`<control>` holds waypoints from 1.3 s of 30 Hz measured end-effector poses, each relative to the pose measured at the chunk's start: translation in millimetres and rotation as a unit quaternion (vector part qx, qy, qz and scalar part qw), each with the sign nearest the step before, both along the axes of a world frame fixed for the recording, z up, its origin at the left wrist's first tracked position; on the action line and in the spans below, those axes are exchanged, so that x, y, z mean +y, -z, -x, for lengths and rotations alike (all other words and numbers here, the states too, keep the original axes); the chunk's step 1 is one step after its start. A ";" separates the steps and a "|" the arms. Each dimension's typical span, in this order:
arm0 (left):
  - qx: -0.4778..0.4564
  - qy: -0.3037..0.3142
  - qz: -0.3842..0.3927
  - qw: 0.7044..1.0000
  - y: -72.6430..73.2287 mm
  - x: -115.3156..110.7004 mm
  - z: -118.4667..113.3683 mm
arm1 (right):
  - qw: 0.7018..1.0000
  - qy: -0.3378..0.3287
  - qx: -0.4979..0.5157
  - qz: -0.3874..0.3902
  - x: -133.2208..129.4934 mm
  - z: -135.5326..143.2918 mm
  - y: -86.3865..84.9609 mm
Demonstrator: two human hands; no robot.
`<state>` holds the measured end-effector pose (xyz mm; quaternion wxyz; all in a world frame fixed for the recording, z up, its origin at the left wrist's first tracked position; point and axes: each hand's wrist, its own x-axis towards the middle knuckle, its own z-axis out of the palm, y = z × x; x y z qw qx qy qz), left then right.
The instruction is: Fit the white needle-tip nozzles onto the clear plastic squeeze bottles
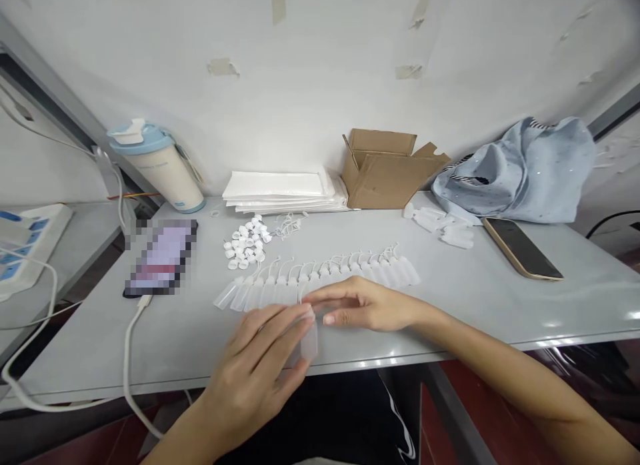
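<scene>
From the clear tag (310, 345), a row of tags (323, 276) lies at 12 o'clock, white caps (246, 243) at 11, a phone (163, 255) at 10. The table edge (370, 365) is close at 6; a cable (126, 358) crosses it at 9. The box (387, 181) at 1 is open, inside hidden. The left hand (255, 365) holds the tag. The right hand (367, 308) is a bit spread beside it.

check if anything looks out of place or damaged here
Scraps of beige tape cling to the white wall, holding nothing visible. A small white loop lies beside the blue-lidded cream bottle, apart from the tangled white cords. The row of translucent plastic pieces looks orderly.
</scene>
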<state>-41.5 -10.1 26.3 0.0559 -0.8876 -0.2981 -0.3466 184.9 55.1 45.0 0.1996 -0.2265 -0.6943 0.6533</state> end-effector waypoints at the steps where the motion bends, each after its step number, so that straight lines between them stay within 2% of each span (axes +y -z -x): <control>1: -0.004 0.002 0.023 1.000 1.1 -5.0 5.0 | 1.000 0.024 -0.004 0.006 0.8 -1.9 -0.8; 5: 0.014 -0.001 0.134 0.991 8.0 -16.4 25.3 | 0.993 0.113 0.013 -0.015 8.3 -12.2 -4.8; 10: 0.034 -0.022 0.207 0.978 19.6 -14.4 40.9 | 0.982 0.184 0.040 -0.036 15.4 -18.1 -7.6; 14: 0.044 -0.025 0.215 0.975 22.5 -11.2 44.1 | 0.978 0.206 0.035 -0.029 15.8 -18.4 -6.9; 19: 0.065 -0.039 0.204 0.976 20.9 -9.6 44.7 | 0.979 0.201 0.021 -0.033 15.7 -18.5 -5.5; 21: 0.073 -0.041 0.193 0.978 20.0 -8.9 44.9 | 0.975 0.210 0.003 -0.070 14.2 -15.5 -3.9; 22: 0.076 -0.041 0.186 0.979 19.6 -8.6 45.0 | 0.970 0.215 -0.009 -0.113 12.5 -12.9 -2.5; 24: 0.080 -0.043 0.172 0.981 19.2 -8.6 45.2 | 0.949 0.202 -0.033 -0.240 7.2 -5.3 2.2; 26: 0.086 -0.044 0.157 0.983 19.4 -9.4 45.7 | 0.915 0.135 -0.049 -0.378 -0.5 3.7 9.1; 28: 0.098 -0.044 0.148 0.983 19.8 -10.9 46.9 | 0.868 0.053 -0.078 -0.488 -8.9 12.1 17.3; 30: 0.109 -0.043 0.142 0.983 20.0 -12.7 48.9 | 0.818 -0.005 -0.125 -0.562 -16.1 18.0 25.5; 33: 0.122 -0.043 0.143 0.981 19.1 -14.3 52.4 | 0.770 -0.046 -0.163 -0.615 -21.6 22.4 35.8; 39: 0.119 -0.040 0.142 0.982 17.5 -12.6 56.0 | 0.749 -0.032 -0.170 -0.640 -18.9 25.3 45.1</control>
